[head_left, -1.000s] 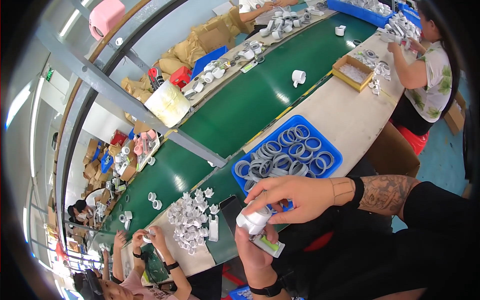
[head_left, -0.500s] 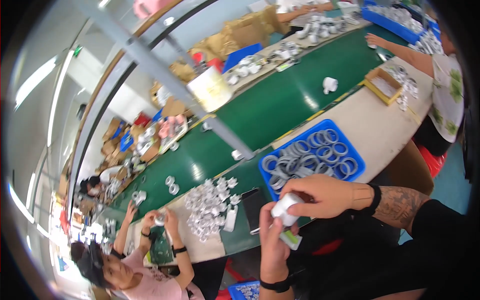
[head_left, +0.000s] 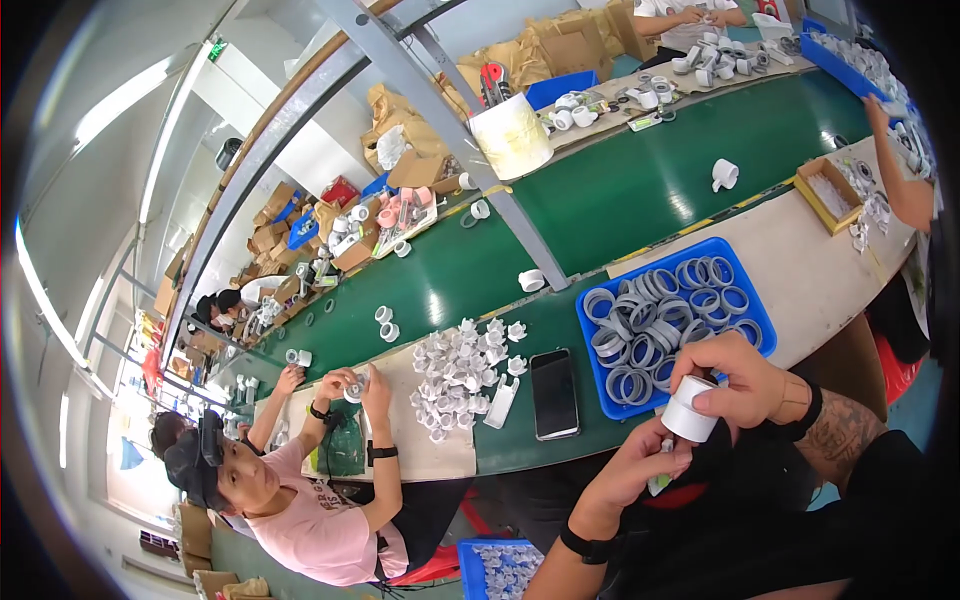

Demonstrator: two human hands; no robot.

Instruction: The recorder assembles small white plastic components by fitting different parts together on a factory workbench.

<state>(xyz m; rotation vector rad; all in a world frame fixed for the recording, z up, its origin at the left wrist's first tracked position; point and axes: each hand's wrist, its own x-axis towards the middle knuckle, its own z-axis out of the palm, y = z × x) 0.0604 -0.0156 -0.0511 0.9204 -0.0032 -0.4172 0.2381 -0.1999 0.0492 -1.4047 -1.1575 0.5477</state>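
Currently | white part (head_left: 690, 412) between right grip (head_left: 745, 382), left grip (head_left: 632, 470) | both clamped on it

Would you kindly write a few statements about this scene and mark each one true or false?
1. The right hand is on a white cylindrical part. True.
2. The left hand rests on the phone. False: it holds the white cylindrical part from below.
3. The phone lies between the blue tray and the pile of small white pieces. True.
4. The blue tray holds pink cups. False: it holds grey rings.
5. A white cup-shaped piece lies on the green belt. True.
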